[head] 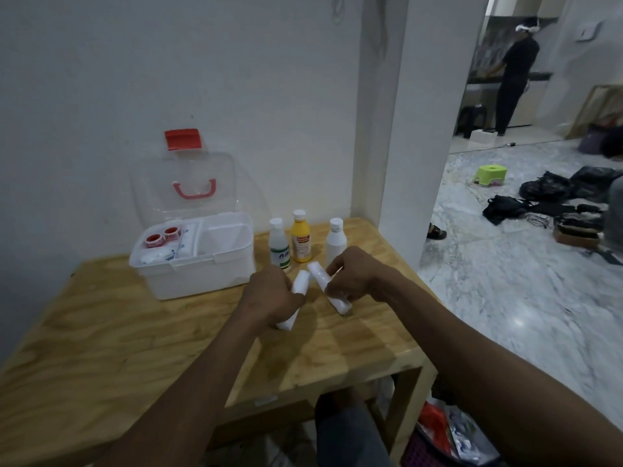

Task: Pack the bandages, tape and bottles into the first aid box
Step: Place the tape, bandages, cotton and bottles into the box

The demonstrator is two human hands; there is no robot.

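Head view: each hand — left (269,294), right (354,274) — grips a bandage roll (301,281) off the bench (101,332), bound for the open box (202,264).

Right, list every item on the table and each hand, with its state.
First aid box: lid open, upright.
Tape rolls: inside the box tray.
Clear bottle: capped, standing.
Yellow bottle: capped, standing.
White bottle: capped, standing.
Left hand: gripping a bandage roll.
Right hand: gripping another bandage roll.

Both hands (308,288) grip bandage rolls (301,281) — box (199,264) open.
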